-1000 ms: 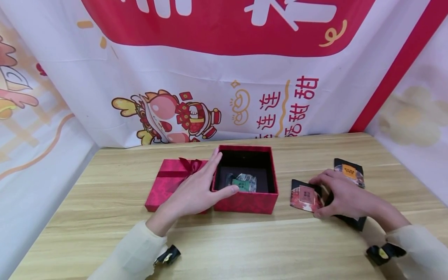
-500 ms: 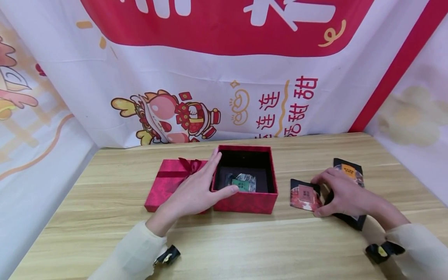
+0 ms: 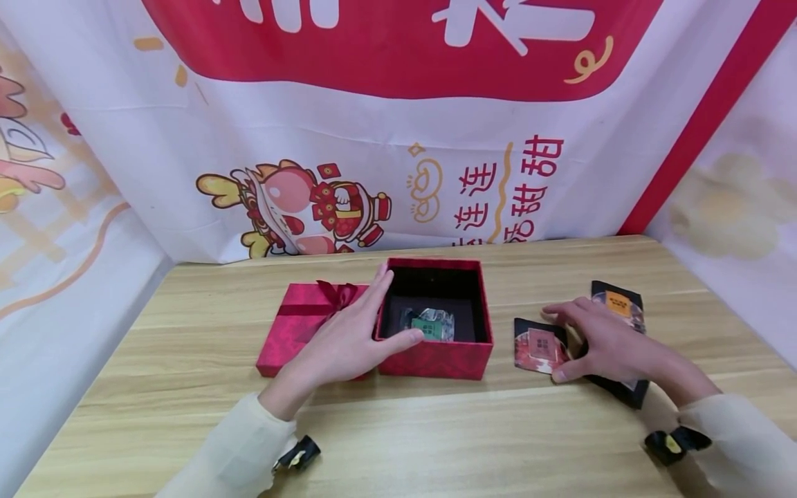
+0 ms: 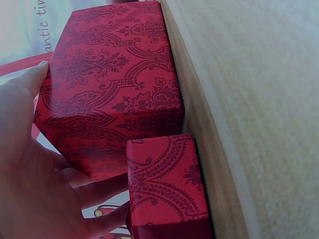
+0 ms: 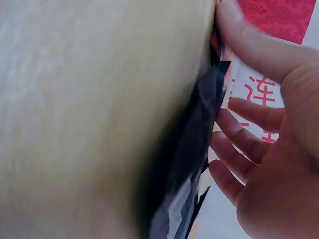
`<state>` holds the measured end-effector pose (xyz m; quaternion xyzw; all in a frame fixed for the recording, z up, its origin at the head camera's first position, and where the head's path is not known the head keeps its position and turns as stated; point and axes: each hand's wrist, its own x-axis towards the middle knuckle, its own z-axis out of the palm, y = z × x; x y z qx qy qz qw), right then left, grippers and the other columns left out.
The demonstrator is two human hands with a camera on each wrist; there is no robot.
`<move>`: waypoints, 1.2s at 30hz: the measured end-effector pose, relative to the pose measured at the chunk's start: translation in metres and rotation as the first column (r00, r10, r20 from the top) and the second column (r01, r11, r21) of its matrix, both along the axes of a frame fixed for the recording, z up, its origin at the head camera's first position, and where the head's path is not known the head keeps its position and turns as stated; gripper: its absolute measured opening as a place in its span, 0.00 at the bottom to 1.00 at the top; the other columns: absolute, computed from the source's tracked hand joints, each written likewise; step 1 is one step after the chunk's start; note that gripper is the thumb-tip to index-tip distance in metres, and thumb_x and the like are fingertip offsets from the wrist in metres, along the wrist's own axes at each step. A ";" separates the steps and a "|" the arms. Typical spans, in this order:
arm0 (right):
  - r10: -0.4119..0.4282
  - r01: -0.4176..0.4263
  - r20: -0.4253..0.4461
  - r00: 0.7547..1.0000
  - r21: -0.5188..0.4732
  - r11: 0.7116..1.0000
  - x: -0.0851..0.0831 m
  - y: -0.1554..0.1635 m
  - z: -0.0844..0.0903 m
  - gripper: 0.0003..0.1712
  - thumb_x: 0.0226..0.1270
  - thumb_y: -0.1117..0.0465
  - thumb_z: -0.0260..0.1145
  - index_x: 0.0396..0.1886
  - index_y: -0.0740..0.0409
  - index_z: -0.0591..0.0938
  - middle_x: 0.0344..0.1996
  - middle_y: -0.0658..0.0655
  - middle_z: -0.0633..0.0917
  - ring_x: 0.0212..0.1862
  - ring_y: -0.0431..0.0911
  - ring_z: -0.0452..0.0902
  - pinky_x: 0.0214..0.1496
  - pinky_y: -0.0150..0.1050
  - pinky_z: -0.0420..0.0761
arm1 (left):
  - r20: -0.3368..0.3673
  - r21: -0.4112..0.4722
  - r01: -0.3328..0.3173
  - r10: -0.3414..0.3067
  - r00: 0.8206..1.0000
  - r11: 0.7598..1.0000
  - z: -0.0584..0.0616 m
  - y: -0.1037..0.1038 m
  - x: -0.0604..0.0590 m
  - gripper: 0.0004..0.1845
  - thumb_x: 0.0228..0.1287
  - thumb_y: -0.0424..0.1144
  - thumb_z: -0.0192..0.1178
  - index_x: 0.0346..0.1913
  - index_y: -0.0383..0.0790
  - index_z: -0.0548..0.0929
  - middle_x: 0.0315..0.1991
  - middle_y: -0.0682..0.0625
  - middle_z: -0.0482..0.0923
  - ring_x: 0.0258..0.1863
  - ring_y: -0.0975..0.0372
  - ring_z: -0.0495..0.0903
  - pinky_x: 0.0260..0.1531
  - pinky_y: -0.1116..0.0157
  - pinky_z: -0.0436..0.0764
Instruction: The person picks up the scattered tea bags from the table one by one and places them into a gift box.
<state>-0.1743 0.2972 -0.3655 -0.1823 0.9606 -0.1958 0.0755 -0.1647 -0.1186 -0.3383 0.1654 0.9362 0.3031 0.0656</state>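
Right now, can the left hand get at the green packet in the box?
Probably yes. The left hand rests on the near left corner of the open box, thumb already over the rim. The green packet lies uncovered inside, close to the thumb, with the lid off to the left.

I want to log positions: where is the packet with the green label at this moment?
In the head view, the green-labelled packet lies inside the open red box, mid-table, beside the left hand on the box's left wall.
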 end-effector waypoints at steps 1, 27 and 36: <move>0.000 0.000 0.003 1.000 -0.004 1.000 0.000 0.000 0.000 0.60 0.48 0.31 0.84 0.75 0.55 0.73 0.64 0.62 0.80 0.64 0.58 0.72 0.64 0.69 0.75 | -0.001 0.001 0.001 -0.001 1.000 1.000 0.000 0.000 0.000 0.61 0.59 0.83 0.56 0.87 0.66 0.39 0.87 0.69 0.34 0.86 0.54 0.56 0.75 0.38 0.70; -0.003 0.004 0.021 1.000 -0.063 0.998 -0.003 -0.003 0.003 0.52 0.51 0.42 0.87 0.73 0.53 0.74 0.53 0.56 0.78 0.42 0.44 0.73 0.38 0.33 0.74 | 0.001 0.002 -0.005 0.005 1.000 1.000 0.001 0.001 0.000 0.59 0.62 0.79 0.59 0.87 0.66 0.39 0.87 0.69 0.33 0.85 0.54 0.57 0.75 0.38 0.71; 0.022 -0.020 0.043 0.999 -0.047 0.999 -0.002 -0.005 0.004 0.61 0.47 0.35 0.86 0.77 0.56 0.72 0.57 0.57 0.78 0.44 0.45 0.72 0.41 0.32 0.72 | 0.003 0.003 -0.007 0.007 1.000 1.000 0.000 0.001 0.001 0.59 0.62 0.80 0.58 0.87 0.66 0.39 0.88 0.68 0.34 0.85 0.54 0.57 0.75 0.38 0.71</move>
